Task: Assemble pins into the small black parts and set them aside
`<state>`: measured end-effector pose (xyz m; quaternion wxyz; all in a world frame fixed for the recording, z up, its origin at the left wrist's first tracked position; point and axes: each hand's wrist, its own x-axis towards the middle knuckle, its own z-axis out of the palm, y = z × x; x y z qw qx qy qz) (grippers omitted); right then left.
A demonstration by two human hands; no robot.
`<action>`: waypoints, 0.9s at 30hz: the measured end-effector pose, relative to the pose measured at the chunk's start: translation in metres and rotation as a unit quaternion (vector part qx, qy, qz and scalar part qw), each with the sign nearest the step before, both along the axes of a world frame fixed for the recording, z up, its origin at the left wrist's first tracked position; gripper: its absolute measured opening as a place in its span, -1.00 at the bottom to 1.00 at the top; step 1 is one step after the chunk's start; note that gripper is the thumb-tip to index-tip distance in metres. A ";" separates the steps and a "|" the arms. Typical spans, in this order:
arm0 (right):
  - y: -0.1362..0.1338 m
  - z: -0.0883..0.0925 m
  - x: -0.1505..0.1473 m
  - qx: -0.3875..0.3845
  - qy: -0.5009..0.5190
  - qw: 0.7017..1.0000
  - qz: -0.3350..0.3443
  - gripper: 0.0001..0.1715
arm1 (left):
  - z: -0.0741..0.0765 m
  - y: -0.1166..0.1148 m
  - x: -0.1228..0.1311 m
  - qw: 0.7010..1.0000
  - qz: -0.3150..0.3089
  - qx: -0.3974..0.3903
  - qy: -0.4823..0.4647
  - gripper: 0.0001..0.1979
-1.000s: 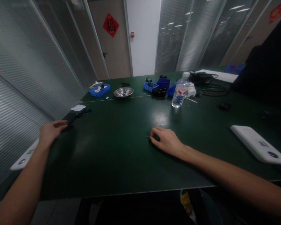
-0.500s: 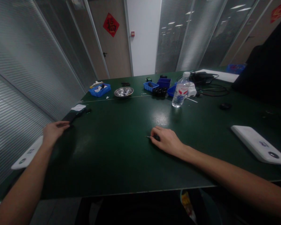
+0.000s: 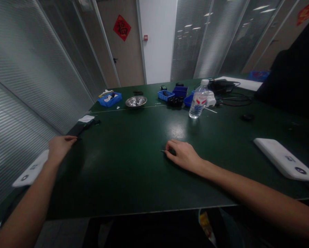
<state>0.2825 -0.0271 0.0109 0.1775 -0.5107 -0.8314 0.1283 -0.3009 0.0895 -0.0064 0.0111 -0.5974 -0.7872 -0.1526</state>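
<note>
At the table's left side, my left hand (image 3: 61,147) is closed, thumb and fingertips pinched on a small dark piece (image 3: 78,138). Its kind is too small to make out. Just beyond those fingers lie a black flat object (image 3: 76,130) and several small dark items (image 3: 90,123). Near the middle of the table, my right hand (image 3: 182,153) rests with curled fingers around a slim tool with a thin metal tip (image 3: 162,151). The tip points left; the rest of the tool is mostly hidden in the palm.
On the green table (image 3: 128,165) stand a water bottle (image 3: 198,101), a metal bowl (image 3: 136,102) and blue trays (image 3: 110,100) with small items. White power banks or similar slabs (image 3: 286,160) lie at both sides. Black cables (image 3: 237,100) and a dark mouse-like object (image 3: 247,117) are at right.
My left hand has shifted very slightly to the right, its fingertips still pinched. My right hand and the tool in it have stayed in place.
</note>
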 end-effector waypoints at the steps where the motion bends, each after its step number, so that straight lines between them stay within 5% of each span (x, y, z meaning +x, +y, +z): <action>1: 0.000 0.000 0.000 0.001 -0.001 1.000 -0.001 -0.86 | 0.001 -0.001 0.002 1.000 0.003 -0.005 0.004 -0.66; 11: 0.001 -0.001 0.001 -0.004 -0.001 1.000 -0.003 -0.85 | 0.010 -0.001 -0.005 0.997 0.030 -0.049 -0.055 -0.65; 27: 0.002 -0.002 0.000 0.001 -0.002 1.000 -0.001 -0.86 | 0.002 0.010 -0.013 0.992 0.010 -0.079 -0.100 -0.49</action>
